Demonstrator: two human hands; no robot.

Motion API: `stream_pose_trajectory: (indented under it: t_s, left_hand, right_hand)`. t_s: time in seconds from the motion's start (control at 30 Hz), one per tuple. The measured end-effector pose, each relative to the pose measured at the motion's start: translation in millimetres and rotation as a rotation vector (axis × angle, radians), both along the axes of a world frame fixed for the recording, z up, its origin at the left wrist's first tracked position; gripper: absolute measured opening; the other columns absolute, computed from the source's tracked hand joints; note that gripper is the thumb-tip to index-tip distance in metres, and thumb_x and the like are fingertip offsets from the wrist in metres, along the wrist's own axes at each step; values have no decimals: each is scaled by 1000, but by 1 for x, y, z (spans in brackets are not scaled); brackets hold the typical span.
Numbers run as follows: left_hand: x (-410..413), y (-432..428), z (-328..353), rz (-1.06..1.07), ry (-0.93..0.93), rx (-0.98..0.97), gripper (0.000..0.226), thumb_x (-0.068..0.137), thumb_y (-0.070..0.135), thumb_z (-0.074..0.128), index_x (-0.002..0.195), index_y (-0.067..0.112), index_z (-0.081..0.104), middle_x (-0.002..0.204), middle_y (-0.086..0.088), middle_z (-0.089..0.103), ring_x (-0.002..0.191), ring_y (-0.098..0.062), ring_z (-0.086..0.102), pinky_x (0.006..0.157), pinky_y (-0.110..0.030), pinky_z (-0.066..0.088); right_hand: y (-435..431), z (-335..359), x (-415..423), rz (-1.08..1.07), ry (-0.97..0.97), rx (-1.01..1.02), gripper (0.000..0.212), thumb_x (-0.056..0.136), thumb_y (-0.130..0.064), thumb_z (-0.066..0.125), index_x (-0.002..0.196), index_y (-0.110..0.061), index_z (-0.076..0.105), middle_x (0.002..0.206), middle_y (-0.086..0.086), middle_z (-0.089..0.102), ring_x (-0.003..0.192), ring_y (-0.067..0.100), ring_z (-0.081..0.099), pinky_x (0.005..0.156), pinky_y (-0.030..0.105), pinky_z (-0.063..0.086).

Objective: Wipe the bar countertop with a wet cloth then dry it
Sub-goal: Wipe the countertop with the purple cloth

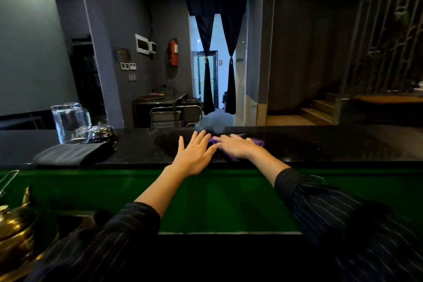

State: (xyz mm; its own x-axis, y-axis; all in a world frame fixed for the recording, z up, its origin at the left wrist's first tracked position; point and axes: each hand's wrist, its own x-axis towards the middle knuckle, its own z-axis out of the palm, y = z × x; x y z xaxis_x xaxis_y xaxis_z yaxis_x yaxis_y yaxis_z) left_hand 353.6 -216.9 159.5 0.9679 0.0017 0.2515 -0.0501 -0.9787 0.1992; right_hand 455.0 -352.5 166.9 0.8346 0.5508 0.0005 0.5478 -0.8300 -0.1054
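Observation:
A black speckled bar countertop [309, 146] runs across the middle of the view. A purple cloth [258, 142] lies on it near the centre. My right hand [235, 146] lies flat on the cloth, fingers pointing left, covering most of it. My left hand [195, 152] rests flat on the bare counter just left of the cloth, fingers spread, fingertips near the cloth's left edge. A folded grey cloth [71, 154] lies on the counter to the left, apart from both hands.
An upturned glass mug [69, 121] and a metal call bell [100, 133] stand behind the grey cloth. A brass teapot [13, 231] sits at lower left below the counter. A green panel [217, 199] fronts the counter on my side.

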Motion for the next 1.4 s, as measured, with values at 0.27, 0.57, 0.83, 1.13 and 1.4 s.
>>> stream_pose_trajectory:
  t_s: [0.27,0.57,0.83,1.13,1.4]
  left_hand:
    - [26,-11,-11,-176,-69,12,52,98,50,18,141,28,39,153,9,34,148,-11,8,119,-51,6]
    - [32,3,-6,-74,-84,-106,52,98,47,25,141,22,40,154,0,30,148,-18,7,118,-54,8]
    - [31,18,-15,-67,-146,117,86,78,75,-2,149,31,18,157,8,23,148,-11,2,119,-51,-2]
    - [28,17,-7,-38,-64,-5,51,95,46,26,132,17,47,137,-4,50,135,-21,36,108,-38,30]
    - [19,13,-5,-26,-123,-57,29,97,32,36,103,10,54,107,-11,64,95,-30,57,79,-39,42]
  right_hand:
    - [-113,-1,50,-482,-25,86,55,99,-45,22,152,-32,22,161,1,21,148,33,13,115,61,9]
    - [3,-3,32,-36,-10,22,56,99,-48,21,153,-33,20,162,1,19,149,34,13,111,70,9]
    - [-83,4,99,-533,39,99,63,98,-49,28,154,-23,22,162,8,19,148,37,11,115,62,6]
    - [76,3,57,-144,68,76,61,97,-48,29,153,-24,23,162,7,17,149,36,9,114,64,5]
    - [-71,2,85,-293,83,112,70,87,-65,16,149,-35,32,157,7,33,143,35,29,113,67,10]
